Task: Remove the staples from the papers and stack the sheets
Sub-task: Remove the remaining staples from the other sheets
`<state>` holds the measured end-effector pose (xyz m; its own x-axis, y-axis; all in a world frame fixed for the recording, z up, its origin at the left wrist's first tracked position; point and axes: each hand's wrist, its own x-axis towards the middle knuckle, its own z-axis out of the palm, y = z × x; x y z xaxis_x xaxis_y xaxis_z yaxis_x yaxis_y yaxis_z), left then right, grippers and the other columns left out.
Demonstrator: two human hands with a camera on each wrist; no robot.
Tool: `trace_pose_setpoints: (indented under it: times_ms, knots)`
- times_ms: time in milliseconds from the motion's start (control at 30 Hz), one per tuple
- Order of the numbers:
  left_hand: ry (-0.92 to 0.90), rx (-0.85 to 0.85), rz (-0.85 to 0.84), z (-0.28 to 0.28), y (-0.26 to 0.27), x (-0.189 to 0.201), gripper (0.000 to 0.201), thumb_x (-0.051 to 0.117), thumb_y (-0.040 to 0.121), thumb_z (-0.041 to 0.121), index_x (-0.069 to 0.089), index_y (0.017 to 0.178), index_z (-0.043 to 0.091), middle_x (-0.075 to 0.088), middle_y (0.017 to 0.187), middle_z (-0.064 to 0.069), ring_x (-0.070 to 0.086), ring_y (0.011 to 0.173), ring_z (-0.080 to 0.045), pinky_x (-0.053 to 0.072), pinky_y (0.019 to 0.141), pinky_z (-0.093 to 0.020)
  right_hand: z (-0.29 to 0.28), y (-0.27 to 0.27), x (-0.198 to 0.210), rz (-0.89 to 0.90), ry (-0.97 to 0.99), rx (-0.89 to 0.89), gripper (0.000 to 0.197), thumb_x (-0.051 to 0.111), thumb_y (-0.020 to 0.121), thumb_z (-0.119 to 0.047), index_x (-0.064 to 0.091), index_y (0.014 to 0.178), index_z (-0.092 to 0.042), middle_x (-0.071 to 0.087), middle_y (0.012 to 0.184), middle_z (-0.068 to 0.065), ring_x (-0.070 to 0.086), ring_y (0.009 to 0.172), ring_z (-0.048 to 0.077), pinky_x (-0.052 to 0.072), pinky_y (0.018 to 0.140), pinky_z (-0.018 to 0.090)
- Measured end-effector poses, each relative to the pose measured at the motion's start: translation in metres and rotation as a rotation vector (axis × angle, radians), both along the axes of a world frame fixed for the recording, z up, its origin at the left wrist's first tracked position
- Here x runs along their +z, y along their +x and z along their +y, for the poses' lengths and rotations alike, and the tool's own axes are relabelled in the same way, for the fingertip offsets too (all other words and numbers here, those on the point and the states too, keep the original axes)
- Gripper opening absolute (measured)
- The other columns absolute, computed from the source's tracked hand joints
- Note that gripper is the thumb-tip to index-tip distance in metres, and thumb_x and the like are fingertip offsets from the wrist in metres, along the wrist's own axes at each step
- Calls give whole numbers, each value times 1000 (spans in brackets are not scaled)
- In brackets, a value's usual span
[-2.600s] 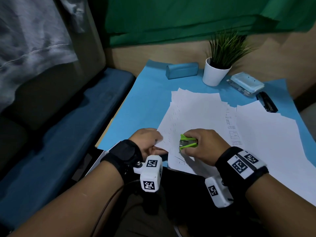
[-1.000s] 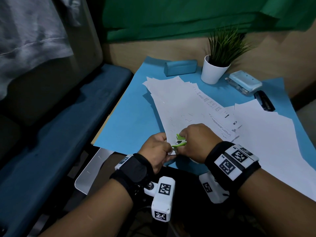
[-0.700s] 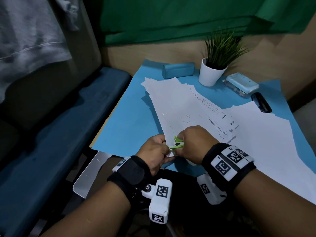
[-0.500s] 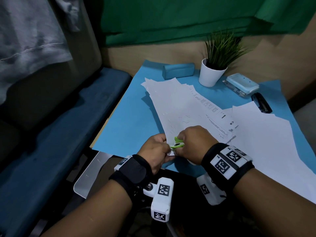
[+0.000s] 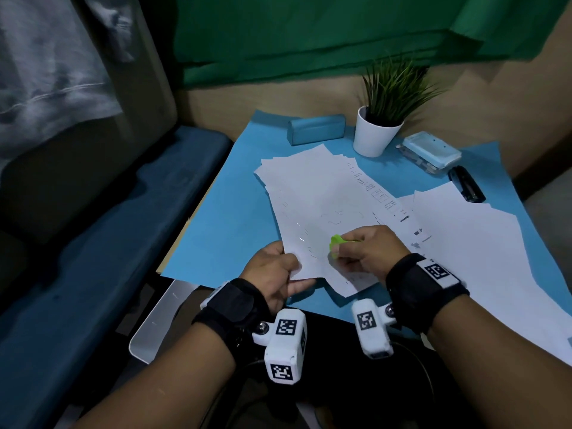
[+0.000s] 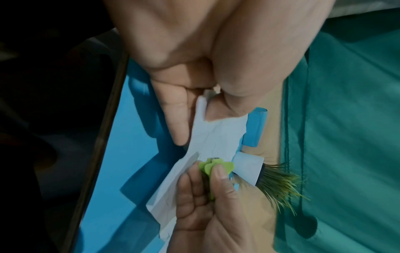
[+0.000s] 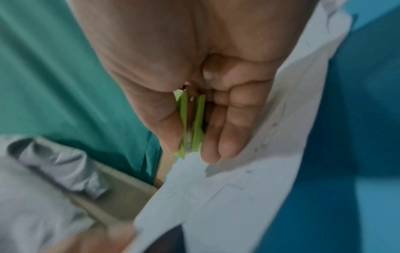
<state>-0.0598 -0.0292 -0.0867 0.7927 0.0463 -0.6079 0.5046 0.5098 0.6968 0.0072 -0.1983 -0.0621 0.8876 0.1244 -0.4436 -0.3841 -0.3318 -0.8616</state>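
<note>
Right grip point(image 5: 366, 249) pinches staple remover point(image 5: 336, 243) over papers point(image 5: 315, 209)

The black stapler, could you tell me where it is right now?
In the head view the black stapler lies far right on the blue mat, just right of the pale blue case and behind the right-hand sheets.

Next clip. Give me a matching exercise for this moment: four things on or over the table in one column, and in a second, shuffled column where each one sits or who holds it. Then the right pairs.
Things:
1. green staple remover
2. near corner of the top sheet
3. white plant pot
4. black stapler

Places:
A. far side of the table, by the light blue case
B. pinched in the left hand
C. far right, beyond the right-hand paper pile
D. gripped in the right hand

Pairs: 1-D, 2-B, 3-A, 4-C
</note>
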Motion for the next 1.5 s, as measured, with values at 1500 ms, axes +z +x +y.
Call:
trace_pose_setpoints:
  times_ms: [1500]
  knots:
    - [65,-95,-63,-12,16,3,38,39,89,-20,69,102,0,76,87,-17,73,71,-27,64,66,-41,10,-1,12,-468,-729,559,26,78,73,-41,74,90,-21,62,80,-5,55,79,15,36,65,24]
